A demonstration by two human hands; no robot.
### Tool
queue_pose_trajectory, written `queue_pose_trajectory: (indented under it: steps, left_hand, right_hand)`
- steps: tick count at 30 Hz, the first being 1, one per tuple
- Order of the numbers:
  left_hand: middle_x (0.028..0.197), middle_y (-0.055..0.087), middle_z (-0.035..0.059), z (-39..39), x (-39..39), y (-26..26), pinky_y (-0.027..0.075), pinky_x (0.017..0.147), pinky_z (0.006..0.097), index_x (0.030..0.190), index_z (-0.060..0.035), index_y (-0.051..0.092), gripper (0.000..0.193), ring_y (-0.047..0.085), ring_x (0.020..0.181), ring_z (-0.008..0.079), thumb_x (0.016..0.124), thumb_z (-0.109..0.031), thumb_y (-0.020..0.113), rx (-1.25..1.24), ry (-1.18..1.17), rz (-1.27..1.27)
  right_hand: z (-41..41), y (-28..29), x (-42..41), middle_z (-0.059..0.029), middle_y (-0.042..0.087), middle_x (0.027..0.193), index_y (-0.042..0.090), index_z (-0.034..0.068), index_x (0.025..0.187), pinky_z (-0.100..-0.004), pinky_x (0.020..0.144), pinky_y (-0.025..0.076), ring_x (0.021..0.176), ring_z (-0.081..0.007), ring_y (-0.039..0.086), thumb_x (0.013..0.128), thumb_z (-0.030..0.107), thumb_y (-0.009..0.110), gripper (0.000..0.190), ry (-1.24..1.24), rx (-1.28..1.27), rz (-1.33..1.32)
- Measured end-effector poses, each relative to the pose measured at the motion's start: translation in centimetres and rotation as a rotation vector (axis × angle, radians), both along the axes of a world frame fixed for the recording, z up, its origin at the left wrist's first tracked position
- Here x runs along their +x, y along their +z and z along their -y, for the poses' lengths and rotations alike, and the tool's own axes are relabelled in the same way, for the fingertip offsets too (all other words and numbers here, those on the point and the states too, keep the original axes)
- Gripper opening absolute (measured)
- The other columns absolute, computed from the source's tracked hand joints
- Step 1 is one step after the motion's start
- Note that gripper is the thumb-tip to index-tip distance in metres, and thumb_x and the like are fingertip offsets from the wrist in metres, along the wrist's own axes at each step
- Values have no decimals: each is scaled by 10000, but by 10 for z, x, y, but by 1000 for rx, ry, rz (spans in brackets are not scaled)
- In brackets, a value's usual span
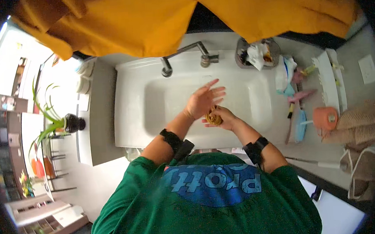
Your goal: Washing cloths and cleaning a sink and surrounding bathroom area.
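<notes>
Over a white sink basin (179,94) are both of my hands. My right hand (224,117) grips a yellow-brown scrubbing pad or bundle (214,115), whose exact kind I cannot tell. Just to the left and a little farther from me, my left hand (205,99) is spread with its fingers apart and nothing in it. Its heel is close to the bundle; whether they touch is unclear. Beyond the hands, a metal faucet (205,61) with a jointed spout (167,71) stands at the sink's back edge.
A grey basket (241,59) with crumpled white material stands back right. Brushes, a blue packet (300,126), a white rack (327,81) and an orange container (325,118) lie along the right. A potted plant (73,122) is on the left ledge. Orange cloth (128,23) hangs across the top.
</notes>
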State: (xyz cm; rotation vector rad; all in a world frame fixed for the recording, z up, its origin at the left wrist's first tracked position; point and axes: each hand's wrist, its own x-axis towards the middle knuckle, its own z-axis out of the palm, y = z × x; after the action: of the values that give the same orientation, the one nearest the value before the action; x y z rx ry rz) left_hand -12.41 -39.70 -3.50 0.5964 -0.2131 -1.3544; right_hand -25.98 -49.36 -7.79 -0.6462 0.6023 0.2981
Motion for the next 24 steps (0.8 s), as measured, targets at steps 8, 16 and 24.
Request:
queue_pose_trajectory:
  steps: [8,16,24]
  left_hand:
    - [1390,469,175,-50,12,-18,387,1070,403,1469,-108,308,606,470,1268,343,960,-353,528,337,-50,214]
    - [1126,603,86,-82,-1,-41,507,886,422,1325,-134,467,547,618,1008,271,928,-502,545,380,324,25]
    - [1014,670,96,-101,-25,-46,578,767,369,1087,-44,592,295,678,888,207,960,-284,477,139,279,-287]
  right_hand:
    - [19,-21,7,-141,524,1300,424,55,1369,-458,1011,468,1176,-304,547,806,47,507,570,-340,-51,156]
    - [-32,38,42,-134,529,1336,450,-1,1376,-353,1004,416,1158,-205,543,895,244,554,549,188,-594,527]
    - [-56,61,67,-207,542,1320,392,78,1416,-345,862,526,998,-227,642,943,379,507,572,161,438,552]
